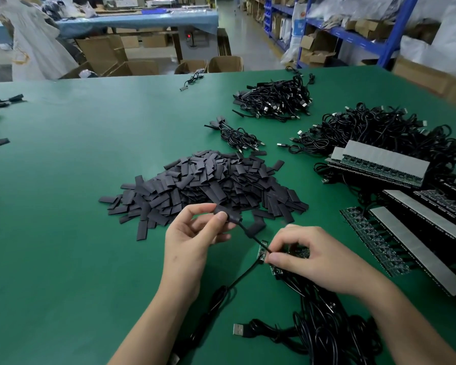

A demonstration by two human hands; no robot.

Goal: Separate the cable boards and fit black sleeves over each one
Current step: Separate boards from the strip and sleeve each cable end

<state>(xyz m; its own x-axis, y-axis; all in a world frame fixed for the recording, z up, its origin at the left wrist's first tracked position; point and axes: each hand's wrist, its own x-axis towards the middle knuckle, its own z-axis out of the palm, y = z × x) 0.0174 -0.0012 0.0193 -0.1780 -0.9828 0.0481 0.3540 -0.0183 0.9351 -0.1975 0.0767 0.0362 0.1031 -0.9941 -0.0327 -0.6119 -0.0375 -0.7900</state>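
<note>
Head view: my left hand (195,238) pinches a black sleeve (225,215) between thumb and forefinger. A cable runs from it toward my right hand (311,256), whose curled fingers grip a small green board (262,252). I judge this piece half done. Sleeved cables (274,100) lie heaped far off, but the sleeve pile (208,185) and unsplit board panels (379,164) suggest most remains. Both forearms reach forward, hands close together over the green table (90,180).

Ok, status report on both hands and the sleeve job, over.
Left hand pinching black sleeve. Right hand gripping cable boards. Sleeve not yet over a board. Loose cables under right wrist, nothing blocking.
</note>
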